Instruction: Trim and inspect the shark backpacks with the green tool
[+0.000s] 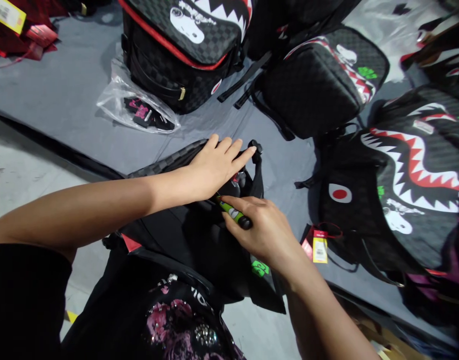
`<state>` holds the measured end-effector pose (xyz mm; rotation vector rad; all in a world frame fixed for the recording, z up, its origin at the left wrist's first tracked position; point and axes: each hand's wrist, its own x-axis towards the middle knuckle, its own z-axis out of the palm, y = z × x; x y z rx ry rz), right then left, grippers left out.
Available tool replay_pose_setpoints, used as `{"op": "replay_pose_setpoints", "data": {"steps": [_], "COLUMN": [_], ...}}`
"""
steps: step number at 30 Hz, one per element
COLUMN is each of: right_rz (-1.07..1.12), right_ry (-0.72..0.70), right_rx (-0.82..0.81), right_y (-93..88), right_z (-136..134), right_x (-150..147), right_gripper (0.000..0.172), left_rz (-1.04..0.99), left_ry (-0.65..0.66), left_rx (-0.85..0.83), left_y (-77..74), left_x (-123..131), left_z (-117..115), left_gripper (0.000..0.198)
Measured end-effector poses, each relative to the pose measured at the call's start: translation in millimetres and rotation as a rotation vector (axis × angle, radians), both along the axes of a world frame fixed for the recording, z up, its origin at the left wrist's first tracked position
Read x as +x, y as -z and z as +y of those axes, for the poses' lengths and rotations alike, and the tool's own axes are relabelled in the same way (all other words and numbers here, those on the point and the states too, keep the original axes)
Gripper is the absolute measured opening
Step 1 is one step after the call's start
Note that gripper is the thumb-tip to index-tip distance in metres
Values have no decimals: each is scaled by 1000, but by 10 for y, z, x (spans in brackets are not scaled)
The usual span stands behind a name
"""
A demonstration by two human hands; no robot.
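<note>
My left hand [218, 167] lies across the upper part of a black bag [188, 225], fingers stretched out and resting on it. Between the thumb and fingers of my right hand [265, 225] is a small tool with a green and black handle [235, 215]. Its tip points into the bag close to my left wrist, and what it touches there is hidden. Dark, shiny parts [239, 182] show beside my left fingers. The bag sits at the table's near edge against my body, with a green print [260, 268] on its lower right side.
Checkered backpacks with shark-teeth prints stand on the grey-covered table [64, 95]: one at the back [169, 70], one at the far right [420, 165]. A smaller checkered bag [308, 90] lies between them. A clear plastic bag [139, 107] and a yellow tag [320, 250] are nearby.
</note>
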<state>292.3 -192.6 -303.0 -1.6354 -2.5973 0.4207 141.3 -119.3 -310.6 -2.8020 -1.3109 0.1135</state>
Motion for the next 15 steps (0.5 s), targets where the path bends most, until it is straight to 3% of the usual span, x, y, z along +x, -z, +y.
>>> {"op": "replay_pose_setpoints", "data": {"steps": [9, 15], "right_rz": [-41, 231], "right_ry": [34, 112], "right_rx": [86, 108], "right_y": [28, 181], "right_z": [-41, -118], "right_x": [-14, -36], "right_gripper": [28, 28], "left_rz": [-46, -57], "left_ry": [11, -2], "left_rx": [43, 34], "left_y": [28, 39], "left_x": [-28, -33], "left_z": [-14, -17], "left_gripper": [76, 75]}}
